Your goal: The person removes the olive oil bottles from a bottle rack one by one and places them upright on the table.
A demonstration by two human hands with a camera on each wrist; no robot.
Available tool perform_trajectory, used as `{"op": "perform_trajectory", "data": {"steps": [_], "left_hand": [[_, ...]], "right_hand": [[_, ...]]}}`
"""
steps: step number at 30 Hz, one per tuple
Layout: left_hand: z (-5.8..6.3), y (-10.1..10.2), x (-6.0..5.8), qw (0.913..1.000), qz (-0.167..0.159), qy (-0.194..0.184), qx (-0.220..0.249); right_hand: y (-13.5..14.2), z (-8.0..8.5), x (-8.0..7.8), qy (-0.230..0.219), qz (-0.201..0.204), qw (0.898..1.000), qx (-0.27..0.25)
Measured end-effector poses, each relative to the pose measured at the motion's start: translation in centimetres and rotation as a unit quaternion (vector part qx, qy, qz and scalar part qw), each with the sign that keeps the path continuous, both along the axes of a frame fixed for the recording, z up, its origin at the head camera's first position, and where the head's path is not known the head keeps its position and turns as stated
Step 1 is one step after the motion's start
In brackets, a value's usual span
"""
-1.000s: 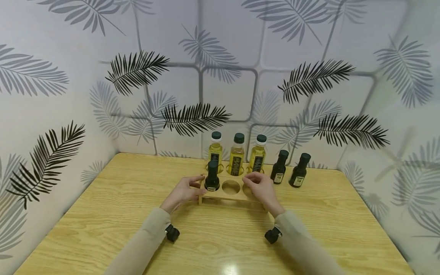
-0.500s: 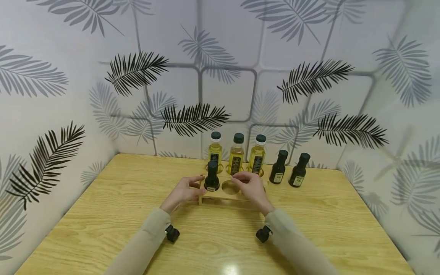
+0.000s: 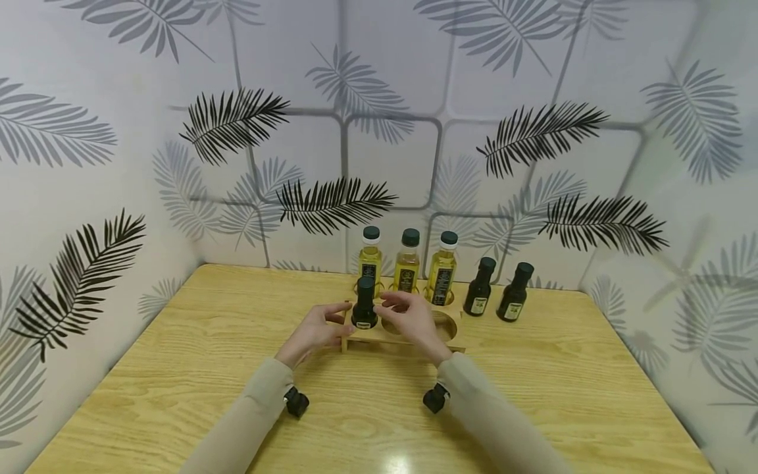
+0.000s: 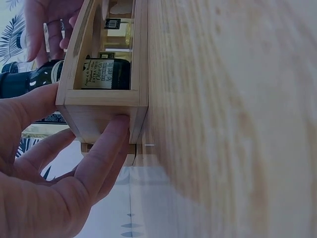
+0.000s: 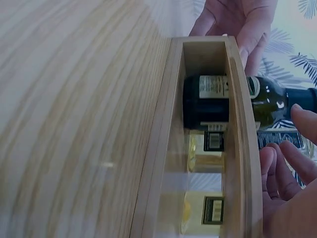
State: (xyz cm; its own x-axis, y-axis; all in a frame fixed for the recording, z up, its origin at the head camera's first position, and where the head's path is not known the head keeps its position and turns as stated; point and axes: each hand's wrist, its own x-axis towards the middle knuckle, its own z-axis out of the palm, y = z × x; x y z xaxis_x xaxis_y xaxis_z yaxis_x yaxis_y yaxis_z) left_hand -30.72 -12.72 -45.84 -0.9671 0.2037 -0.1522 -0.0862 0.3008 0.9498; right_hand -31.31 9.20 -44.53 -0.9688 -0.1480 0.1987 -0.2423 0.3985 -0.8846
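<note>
A wooden bottle rack (image 3: 408, 339) stands on the table, with round holes in its front tier. One dark olive oil bottle (image 3: 365, 306) sits upright in the front left hole; its lower part shows inside the rack in the right wrist view. My left hand (image 3: 316, 331) holds the rack's left end, thumb near the top edge and fingers against the end panel (image 4: 101, 116). Beside that bottle, over the middle front hole, is my right hand (image 3: 411, 322). Its fingers are loosely bent beside the bottle's neck (image 5: 297, 99), gripping nothing; whether they touch the bottle I cannot tell.
Three yellow oil bottles with green caps, the left (image 3: 370, 260), middle (image 3: 407, 266) and right (image 3: 442, 270), stand in the rack's back row. Two small dark bottles, one nearer (image 3: 478, 289) and one farther right (image 3: 515, 294), stand on the table (image 3: 562, 382) near the patterned wall.
My right hand has moved left along the rack, from the front right hole to beside the dark bottle. The left hand and the bottles have stayed in place.
</note>
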Motion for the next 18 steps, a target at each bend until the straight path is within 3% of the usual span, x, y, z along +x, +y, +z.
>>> {"op": "perform_trajectory", "data": {"steps": [18], "left_hand": [[-0.2, -0.3, 0.2, 0.9998, -0.011, 0.015, 0.005]], "right_hand": [[-2.7, -0.6, -0.4, 0.031, 0.016, 0.999, 0.014]]}}
